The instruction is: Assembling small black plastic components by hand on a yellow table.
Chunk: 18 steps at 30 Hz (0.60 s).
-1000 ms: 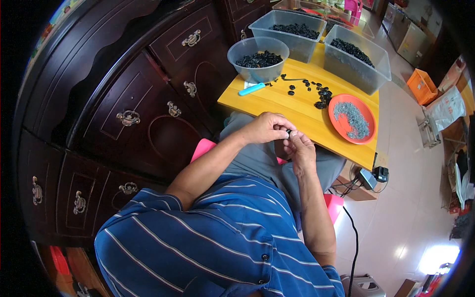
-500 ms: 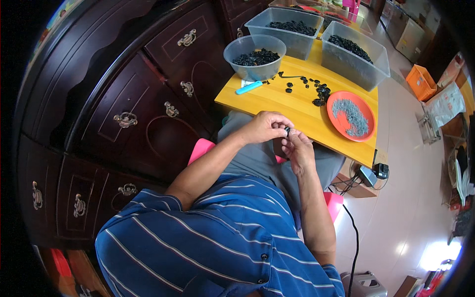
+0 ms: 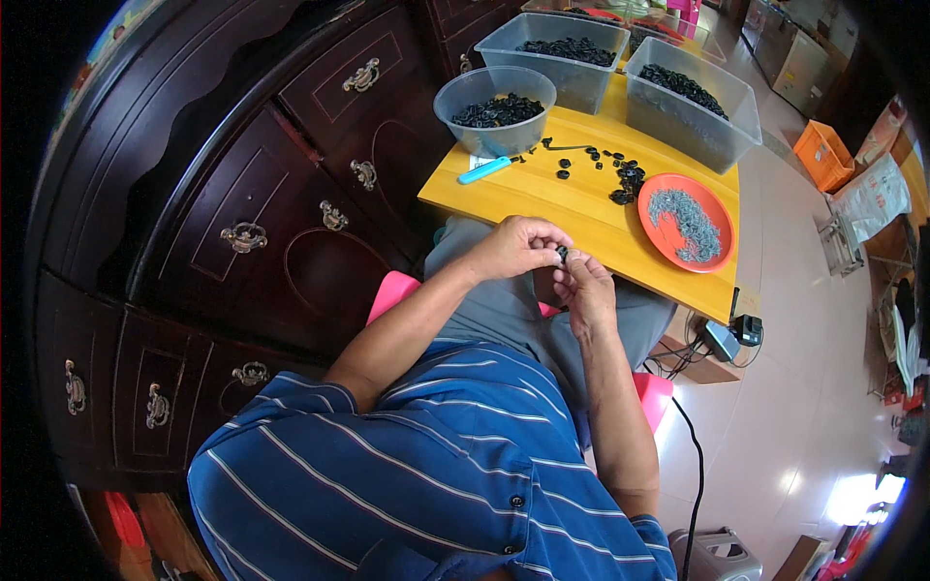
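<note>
Just off the near edge of the desk, the left hand and right hand pinch one small black piece between their fingers. I count one round bowl far left, one blue-handled tool beside it, one red plate at right.

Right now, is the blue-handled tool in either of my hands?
No, the blue-handled tool lies on the yellow table; the left hand and right hand hold a small black piece.

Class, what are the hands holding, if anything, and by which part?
A small black piece, pinched by the left hand and right hand; the exact part gripped cannot be told.
</note>
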Each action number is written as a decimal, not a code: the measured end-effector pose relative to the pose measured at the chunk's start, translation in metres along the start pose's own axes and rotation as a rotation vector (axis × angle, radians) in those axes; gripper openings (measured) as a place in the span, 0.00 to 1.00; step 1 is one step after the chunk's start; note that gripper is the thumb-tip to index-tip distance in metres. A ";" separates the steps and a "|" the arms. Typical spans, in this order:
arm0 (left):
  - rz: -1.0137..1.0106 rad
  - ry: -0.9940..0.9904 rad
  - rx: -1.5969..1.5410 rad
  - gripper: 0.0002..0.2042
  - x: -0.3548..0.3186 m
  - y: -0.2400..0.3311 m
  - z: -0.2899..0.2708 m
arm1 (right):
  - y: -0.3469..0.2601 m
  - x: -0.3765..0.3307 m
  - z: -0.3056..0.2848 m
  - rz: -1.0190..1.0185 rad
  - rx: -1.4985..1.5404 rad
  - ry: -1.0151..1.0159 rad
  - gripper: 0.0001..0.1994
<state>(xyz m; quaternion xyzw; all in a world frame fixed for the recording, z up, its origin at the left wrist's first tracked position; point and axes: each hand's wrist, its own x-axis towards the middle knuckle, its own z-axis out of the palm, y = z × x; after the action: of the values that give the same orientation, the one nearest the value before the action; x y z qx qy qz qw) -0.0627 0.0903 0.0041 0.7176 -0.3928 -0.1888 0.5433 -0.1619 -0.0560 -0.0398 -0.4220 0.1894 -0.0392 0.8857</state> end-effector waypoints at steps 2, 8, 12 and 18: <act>0.000 -0.008 -0.013 0.13 0.000 0.000 -0.001 | -0.001 -0.001 0.001 -0.006 0.007 -0.010 0.08; -0.003 -0.068 -0.033 0.14 0.001 0.003 -0.009 | -0.002 -0.002 0.001 0.007 -0.022 -0.069 0.08; -0.021 -0.085 0.083 0.15 -0.001 0.007 -0.010 | -0.003 -0.003 0.002 0.045 -0.015 -0.078 0.08; 0.085 0.106 0.456 0.20 -0.005 0.028 0.013 | -0.001 0.000 -0.003 0.075 0.072 -0.075 0.07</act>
<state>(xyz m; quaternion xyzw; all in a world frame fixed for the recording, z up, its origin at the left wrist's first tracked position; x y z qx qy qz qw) -0.0849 0.0825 0.0251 0.8133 -0.4263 -0.0343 0.3945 -0.1625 -0.0586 -0.0411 -0.3837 0.1701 0.0033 0.9077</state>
